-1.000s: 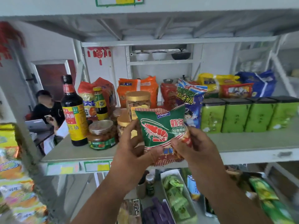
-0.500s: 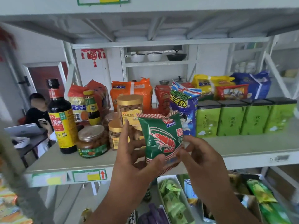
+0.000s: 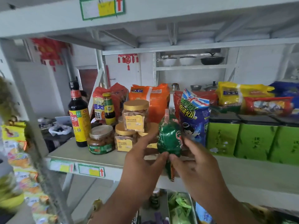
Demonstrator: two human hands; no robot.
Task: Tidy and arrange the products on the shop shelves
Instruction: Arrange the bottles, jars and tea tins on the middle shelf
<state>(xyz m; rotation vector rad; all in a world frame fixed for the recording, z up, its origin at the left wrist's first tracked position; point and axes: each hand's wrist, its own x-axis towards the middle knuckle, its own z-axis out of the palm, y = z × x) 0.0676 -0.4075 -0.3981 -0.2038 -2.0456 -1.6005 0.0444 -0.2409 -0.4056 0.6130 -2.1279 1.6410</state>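
Green packet: a puffy green foil snack packet with a red prawn print and red-striped seams (image 3: 169,139) is held upright and edge-on to the camera, above the front of the shelf, so that only its narrow side shows.
Left hand: the left hand (image 3: 142,160) is closed on the packet, thumb at the lower seam and fingers reaching behind the left face, apparently to steady it while it is turned.
Right hand: the right hand (image 3: 195,164) is pinched on the same lower seam from the right, its other fingers spread loosely; the two hands meet at the seam.
Shelf: the pale grey metal shelf board (image 3: 242,168) carries a bare strip at its front, judged to be the gap meant for the packet.
Neighbours: gold-lidded clear plastic biscuit jars (image 3: 135,117) are stacked just to the left, and a tall blue snack bag with a cartoon face (image 3: 194,120) stands just behind on the right, so the packet seems aimed between them.
Grouping: green rectangular tea tins (image 3: 252,139) are lined up side by side on the right, and a dark soy sauce bottle with a yellow label (image 3: 79,117) stands with the condiments on the left, which suggests sorting by kind.
Risk: the light packet is likely to topple unless leaned on a neighbour.
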